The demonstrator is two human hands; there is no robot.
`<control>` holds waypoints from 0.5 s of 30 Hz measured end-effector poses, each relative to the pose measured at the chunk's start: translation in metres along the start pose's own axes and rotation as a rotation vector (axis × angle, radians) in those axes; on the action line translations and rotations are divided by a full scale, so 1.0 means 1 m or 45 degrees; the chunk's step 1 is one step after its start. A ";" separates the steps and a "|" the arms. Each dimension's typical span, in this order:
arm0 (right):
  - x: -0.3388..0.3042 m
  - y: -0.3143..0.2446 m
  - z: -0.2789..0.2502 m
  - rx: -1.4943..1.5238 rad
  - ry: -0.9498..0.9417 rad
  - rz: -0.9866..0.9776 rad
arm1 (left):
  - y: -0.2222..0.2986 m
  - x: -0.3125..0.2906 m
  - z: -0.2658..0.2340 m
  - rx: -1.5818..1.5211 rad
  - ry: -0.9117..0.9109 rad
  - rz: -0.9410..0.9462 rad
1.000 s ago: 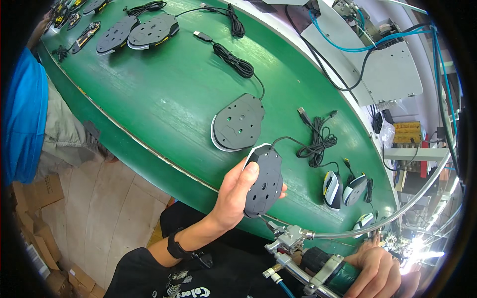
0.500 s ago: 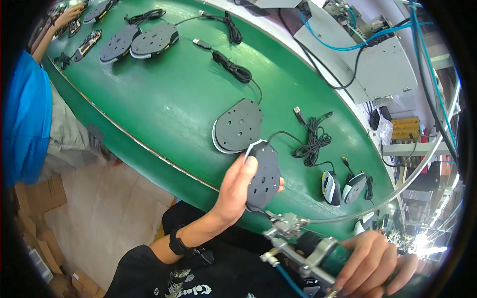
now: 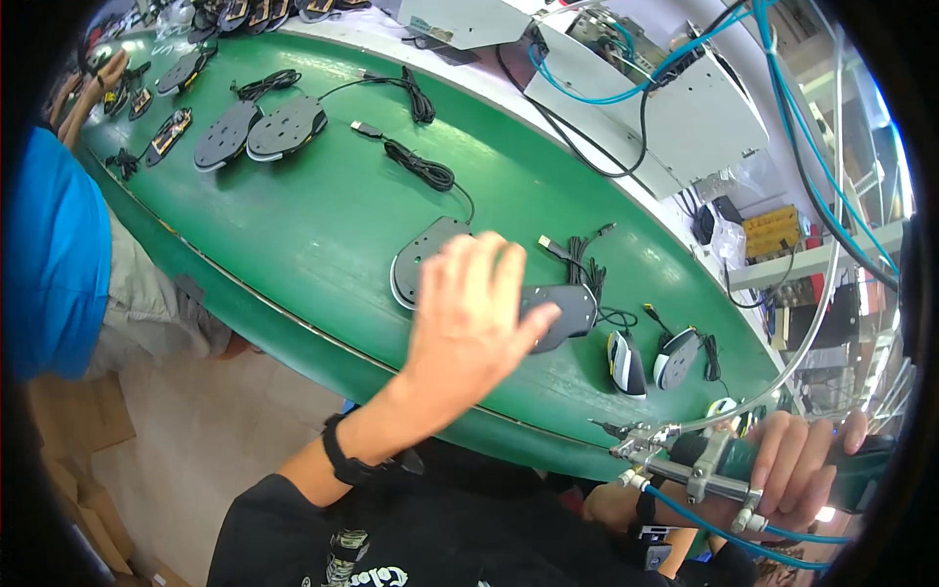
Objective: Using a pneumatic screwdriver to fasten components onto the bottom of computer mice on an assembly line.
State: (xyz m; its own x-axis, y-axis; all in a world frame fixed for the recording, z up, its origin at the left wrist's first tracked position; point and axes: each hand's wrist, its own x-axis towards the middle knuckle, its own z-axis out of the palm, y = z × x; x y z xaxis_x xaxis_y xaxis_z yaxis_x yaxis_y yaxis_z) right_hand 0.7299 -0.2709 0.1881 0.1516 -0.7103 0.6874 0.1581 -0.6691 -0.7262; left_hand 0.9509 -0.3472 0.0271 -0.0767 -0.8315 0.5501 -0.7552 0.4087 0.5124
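Above the green work surface (image 3: 323,235), my left hand (image 3: 465,318) is open, its back up and its fingers stretched out. Its fingers partly cover a dark computer mouse (image 3: 421,254) lying underside up. The thumb overlaps the near end of a second upturned mouse (image 3: 570,315), whose cable runs to the right. Whether the hand touches either is hard to see. At the lower right, my right hand (image 3: 797,465) grips a power screwdriver (image 3: 719,458) with a green body, metal clamp and blue air hoses. Its tip points left, apart from the mice.
Two more mice (image 3: 626,364) (image 3: 677,358) lie to the right. Coiled cables (image 3: 421,164) and upturned mice (image 3: 284,127) are farther left. Grey machine housings (image 3: 636,117) line the far side. A co-worker in a blue shirt (image 3: 59,254) stands at left; cardboard boxes (image 3: 83,406) are below.
My left hand has let go of the second mouse, which now lies farther right, and turned back-up over the first. The screwdriver has moved right and up, off the mouse.
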 end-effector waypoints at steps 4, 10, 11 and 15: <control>-0.004 0.005 0.007 -0.009 0.012 -0.047 | -0.050 0.012 -0.013 0.333 0.035 -0.265; 0.019 0.026 0.021 0.194 -0.112 -0.015 | -0.083 -0.003 -0.019 -0.196 -0.443 -0.561; 0.024 0.022 0.026 0.179 -0.082 -0.006 | -0.073 0.003 -0.017 -0.277 -0.560 -0.561; 0.063 0.057 0.053 0.407 -0.064 -0.089 | -0.059 -0.007 -0.026 -0.788 -0.551 -0.845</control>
State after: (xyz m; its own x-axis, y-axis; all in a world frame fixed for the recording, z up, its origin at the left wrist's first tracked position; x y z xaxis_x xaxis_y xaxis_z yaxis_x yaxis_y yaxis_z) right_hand 0.8005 -0.3421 0.1907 0.1761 -0.6479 0.7411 0.4665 -0.6080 -0.6424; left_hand 1.0126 -0.3554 0.0105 -0.0857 -0.9770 -0.1951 -0.2688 -0.1659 0.9488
